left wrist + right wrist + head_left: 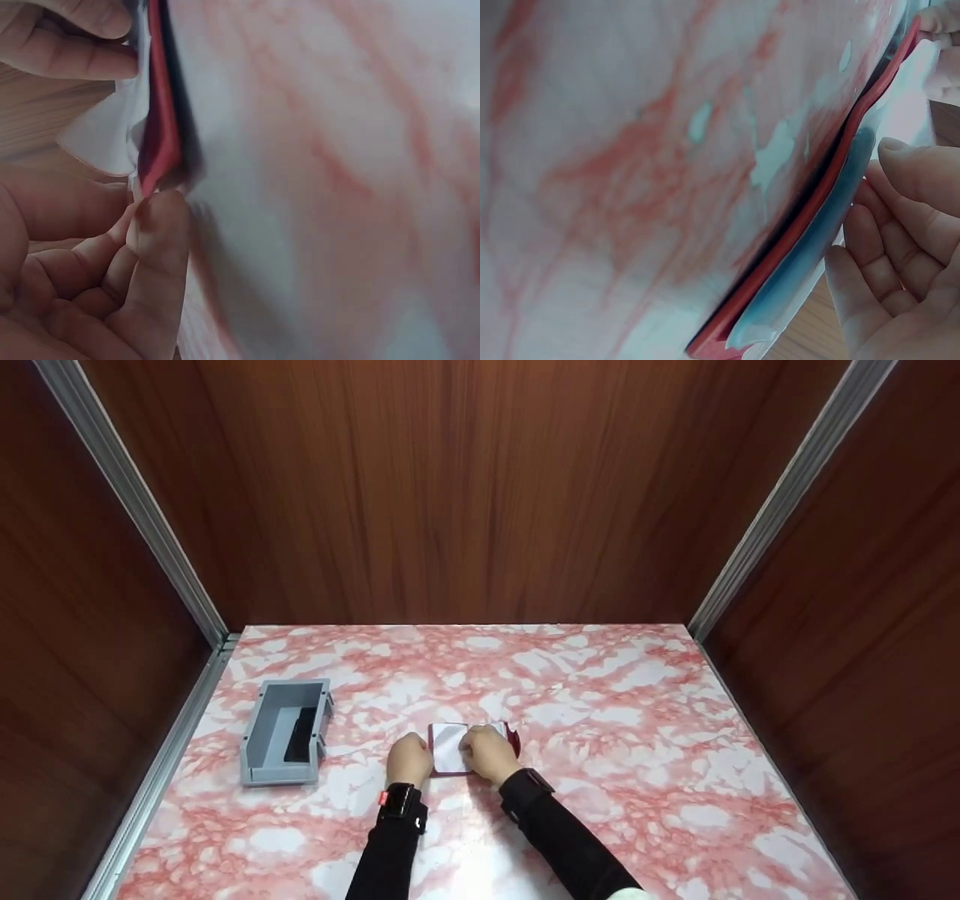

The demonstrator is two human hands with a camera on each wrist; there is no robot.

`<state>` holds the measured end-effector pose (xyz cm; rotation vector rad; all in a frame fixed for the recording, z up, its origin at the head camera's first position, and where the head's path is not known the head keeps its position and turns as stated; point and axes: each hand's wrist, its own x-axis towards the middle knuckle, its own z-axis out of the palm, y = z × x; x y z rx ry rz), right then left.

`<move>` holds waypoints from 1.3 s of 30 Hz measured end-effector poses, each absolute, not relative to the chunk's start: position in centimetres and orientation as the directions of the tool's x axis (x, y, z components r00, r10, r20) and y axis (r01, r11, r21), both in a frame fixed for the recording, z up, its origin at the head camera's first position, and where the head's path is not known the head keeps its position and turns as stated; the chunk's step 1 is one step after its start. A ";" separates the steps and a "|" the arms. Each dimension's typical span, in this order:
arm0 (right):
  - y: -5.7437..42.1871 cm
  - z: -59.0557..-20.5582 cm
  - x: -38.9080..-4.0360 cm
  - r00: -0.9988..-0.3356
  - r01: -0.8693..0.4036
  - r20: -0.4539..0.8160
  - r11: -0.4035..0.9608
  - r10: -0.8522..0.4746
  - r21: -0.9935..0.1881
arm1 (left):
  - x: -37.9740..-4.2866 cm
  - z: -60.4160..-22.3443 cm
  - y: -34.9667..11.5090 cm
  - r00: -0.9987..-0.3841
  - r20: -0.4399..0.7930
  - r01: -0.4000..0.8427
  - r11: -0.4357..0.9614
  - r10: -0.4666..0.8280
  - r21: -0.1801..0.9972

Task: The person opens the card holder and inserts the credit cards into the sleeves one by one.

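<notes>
A small red-covered booklet [449, 773] lies spread out on the table, white sheets [448, 742] showing on its inside. At its left edge, my left hand [409, 759] pinches the red cover [161, 142] near a corner between thumb and fingers. My right hand [491, 753] is over the booklet's middle, fingers curled, with thumb and fingertips on a white sheet. A loose white paper corner [97, 139] sticks out between the hands in the left wrist view. A bluish clear sleeve [810, 247] lies along the red cover beside my right fingers [855, 277].
A grey open bin [280, 775] stands on the left of the table, with a flat black object [301, 735] inside. The table [637, 780] has a red and white marbled top. Brown wood-grain panels [450, 495] with metal edge profiles enclose it at the back and sides.
</notes>
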<state>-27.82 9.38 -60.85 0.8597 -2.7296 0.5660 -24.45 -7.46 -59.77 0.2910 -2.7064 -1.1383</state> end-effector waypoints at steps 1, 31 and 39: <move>9.4 -60.8 -27.8 -0.803 -0.589 0.319 0.753 -0.504 -0.293 | -24.5 -59.5 -7.5 -0.961 0.107 -0.102 0.685 -0.255 0.722; 9.6 -60.9 -27.8 -0.804 -0.590 0.297 0.753 -0.515 -0.291 | -24.9 -61.1 -6.8 -0.960 0.154 -0.072 0.739 -0.233 0.670; 9.8 -61.1 -28.0 -0.802 -0.592 0.316 0.744 -0.506 -0.310 | -25.2 -61.3 -6.6 -0.960 0.152 -0.084 0.757 -0.237 0.648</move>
